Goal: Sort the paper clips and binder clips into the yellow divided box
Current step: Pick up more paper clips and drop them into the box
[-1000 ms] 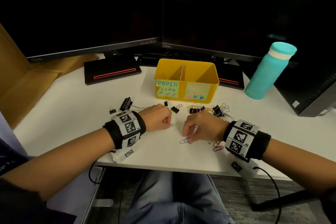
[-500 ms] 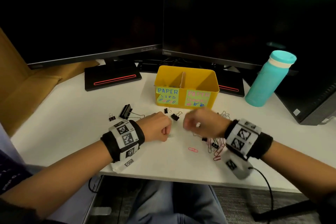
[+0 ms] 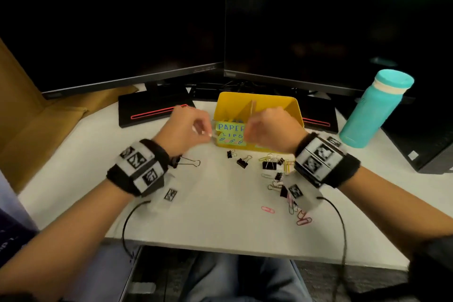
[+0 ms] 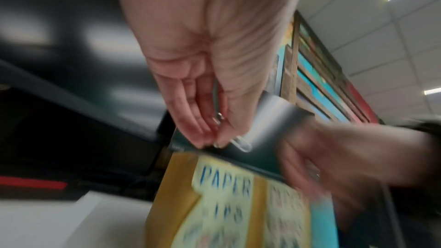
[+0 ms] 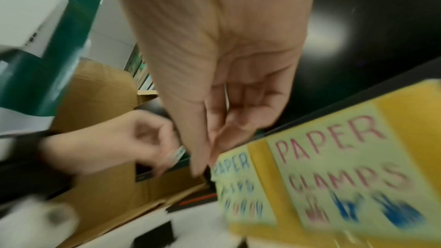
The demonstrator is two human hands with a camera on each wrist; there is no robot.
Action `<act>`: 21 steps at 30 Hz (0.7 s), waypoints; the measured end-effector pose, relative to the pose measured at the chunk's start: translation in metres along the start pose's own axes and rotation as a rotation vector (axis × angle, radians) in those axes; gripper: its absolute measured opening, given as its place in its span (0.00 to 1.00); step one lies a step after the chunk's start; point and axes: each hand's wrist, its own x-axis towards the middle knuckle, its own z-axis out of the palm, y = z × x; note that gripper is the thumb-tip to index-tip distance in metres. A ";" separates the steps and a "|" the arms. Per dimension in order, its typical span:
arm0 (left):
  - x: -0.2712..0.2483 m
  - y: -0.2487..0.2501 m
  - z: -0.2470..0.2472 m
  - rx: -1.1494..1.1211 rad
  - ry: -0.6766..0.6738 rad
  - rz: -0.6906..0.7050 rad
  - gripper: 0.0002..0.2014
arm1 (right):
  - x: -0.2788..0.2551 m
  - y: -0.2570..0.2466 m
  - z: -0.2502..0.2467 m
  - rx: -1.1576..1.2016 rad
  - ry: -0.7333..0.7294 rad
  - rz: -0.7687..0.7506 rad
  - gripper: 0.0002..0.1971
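The yellow divided box (image 3: 293,108) stands at the back middle of the white desk, its left label reading PAPER CLIPS and its right one PAPER CLAMPS (image 5: 334,159). My left hand (image 3: 208,133) is raised just left of the box front and pinches a silver paper clip (image 4: 241,143) at its fingertips. My right hand (image 3: 247,135) hovers in front of the box's divider with thumb and fingers pressed together (image 5: 205,161); a thin pale sliver of a paper clip (image 5: 225,93) shows between them. Black binder clips (image 3: 242,162) and coloured paper clips (image 3: 297,213) lie loose on the desk.
A large black binder clip (image 3: 186,161) lies under my left wrist and a pink paper clip (image 3: 267,209) lies nearer me. A teal bottle (image 3: 375,108) stands at the right. Two dark monitors (image 3: 122,19) with flat stands (image 3: 154,110) rise behind the box. A cardboard box (image 3: 36,115) sits at the left.
Both hands have lifted off the desk and moved away from me, up to the front of the yellow box. The silver clip under my right fingers is gone from the desk.
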 end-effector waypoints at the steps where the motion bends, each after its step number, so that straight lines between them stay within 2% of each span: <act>1: 0.013 0.003 -0.002 0.008 0.083 0.005 0.06 | -0.020 -0.003 0.003 -0.021 -0.121 0.009 0.05; 3: 0.038 0.011 -0.002 0.009 0.166 -0.008 0.06 | -0.051 -0.004 0.015 -0.051 -0.319 0.064 0.14; 5: 0.055 0.015 0.004 0.003 0.163 -0.020 0.03 | -0.069 0.000 0.030 -0.055 -0.414 0.099 0.16; 7: 0.059 0.017 0.012 0.063 0.178 -0.020 0.12 | -0.078 0.004 0.042 0.012 -0.437 0.119 0.13; 10: 0.041 0.029 0.027 0.227 0.257 0.161 0.10 | -0.086 0.010 0.050 0.075 -0.402 0.134 0.09; 11: 0.032 0.032 0.033 0.265 0.200 0.238 0.10 | -0.089 0.012 0.053 0.074 -0.389 0.130 0.08; 13: 0.016 0.032 0.048 0.332 -0.047 0.298 0.13 | -0.093 0.015 0.057 0.065 -0.393 0.113 0.07; 17: -0.001 0.014 0.069 0.454 -0.537 0.198 0.22 | -0.102 0.011 0.059 -0.035 -0.432 0.041 0.07; 19: -0.005 0.012 0.071 0.557 -0.671 0.192 0.25 | -0.105 0.005 0.059 -0.082 -0.457 0.011 0.09; 21: -0.010 0.013 0.069 0.588 -0.733 0.167 0.27 | -0.104 0.000 0.057 -0.147 -0.465 -0.009 0.08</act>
